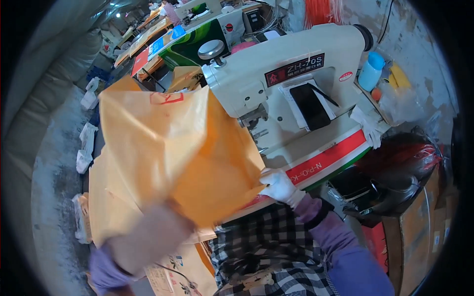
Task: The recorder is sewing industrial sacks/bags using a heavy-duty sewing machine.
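A large yellow-orange sack [185, 148] stands partly opened out in front of me, left of the white sewing machine [291, 52]. My right hand [279, 186], in a white glove, is closed on the sack's near right edge, just below the machine's bed. My left hand [160, 222] is smeared by motion at the sack's near left side, and its fingers cannot be made out. The sack's far side reaches up to the machine's head, beside the needle area.
More flat yellow sacks [111, 190] lie under and left of the opened one. On the machine bed rest a black phone [309, 106] and a pen [323, 94]. A blue bottle [371, 72], bananas [399, 76], black plastic bags [395, 170] and a cardboard box [417, 232] are at right.
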The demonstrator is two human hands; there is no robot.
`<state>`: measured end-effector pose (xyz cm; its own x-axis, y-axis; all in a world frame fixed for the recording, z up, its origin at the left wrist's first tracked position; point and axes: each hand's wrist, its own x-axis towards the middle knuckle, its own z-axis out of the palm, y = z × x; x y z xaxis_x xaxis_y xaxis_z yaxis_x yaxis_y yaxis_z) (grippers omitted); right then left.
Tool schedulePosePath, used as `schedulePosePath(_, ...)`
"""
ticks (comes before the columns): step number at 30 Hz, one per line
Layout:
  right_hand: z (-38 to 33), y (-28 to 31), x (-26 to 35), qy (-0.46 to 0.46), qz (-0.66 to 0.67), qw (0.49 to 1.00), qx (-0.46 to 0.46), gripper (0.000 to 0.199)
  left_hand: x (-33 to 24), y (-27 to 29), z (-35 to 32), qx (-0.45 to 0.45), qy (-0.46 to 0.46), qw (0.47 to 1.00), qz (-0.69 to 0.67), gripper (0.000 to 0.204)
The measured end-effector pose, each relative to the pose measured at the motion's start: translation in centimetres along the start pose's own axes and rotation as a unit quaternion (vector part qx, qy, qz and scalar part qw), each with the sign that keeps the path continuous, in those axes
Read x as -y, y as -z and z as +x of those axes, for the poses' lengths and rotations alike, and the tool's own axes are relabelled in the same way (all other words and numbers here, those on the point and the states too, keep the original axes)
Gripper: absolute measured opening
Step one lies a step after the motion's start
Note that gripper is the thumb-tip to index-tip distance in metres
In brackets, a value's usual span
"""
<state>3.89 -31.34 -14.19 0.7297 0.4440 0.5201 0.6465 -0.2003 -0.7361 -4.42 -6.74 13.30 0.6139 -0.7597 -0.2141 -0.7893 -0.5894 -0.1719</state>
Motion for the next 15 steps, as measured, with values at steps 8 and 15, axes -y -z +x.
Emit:
schedulePosePath(8, -7.2, -1.2, 9.1, -0.091, 0.014, 0.991, 0.094, 0.031, -2.1, -6.8, 9.3, 0.055, -0.162, 0.979, -0.107, 0.021)
schedulePosePath(15, -7.0, -0.7, 8.0, -0.161, 0.061, 0.985, 0.008, 0.044, 3.1, -4.4, 11.1, 0.237, 0.057, 0.969, 0.044, 0.039)
